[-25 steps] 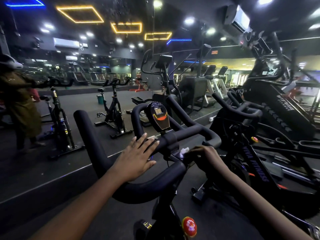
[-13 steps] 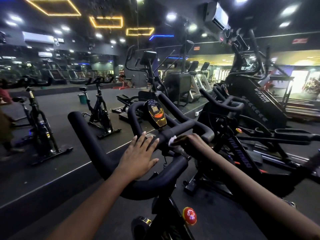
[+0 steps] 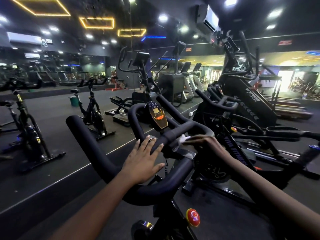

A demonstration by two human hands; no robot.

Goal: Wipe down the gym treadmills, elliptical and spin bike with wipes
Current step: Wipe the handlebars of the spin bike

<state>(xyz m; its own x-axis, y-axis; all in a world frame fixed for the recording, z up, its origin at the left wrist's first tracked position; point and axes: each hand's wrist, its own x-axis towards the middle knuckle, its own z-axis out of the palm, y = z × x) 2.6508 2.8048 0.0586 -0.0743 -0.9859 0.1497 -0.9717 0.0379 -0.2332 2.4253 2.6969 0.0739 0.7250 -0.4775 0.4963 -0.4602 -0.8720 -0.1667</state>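
Evidently mid-wipe on the spin bike handlebar (image 3: 90, 144): left hand (image 3: 143, 161) rests fingers spread flat, right hand (image 3: 207, 144) covers the white wipe (image 3: 183, 138) at its centre, grip too blurred to tell; outer bends likely next.

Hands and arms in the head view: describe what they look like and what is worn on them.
The left hand and right hand wear no gloves, and no watch or bracelet shows at either wrist. The left forearm and right forearm run uncovered to the frame's edge, with no sleeve in view. The left hand's nails look short. The right hand is motion-blurred, so rings there cannot be told.
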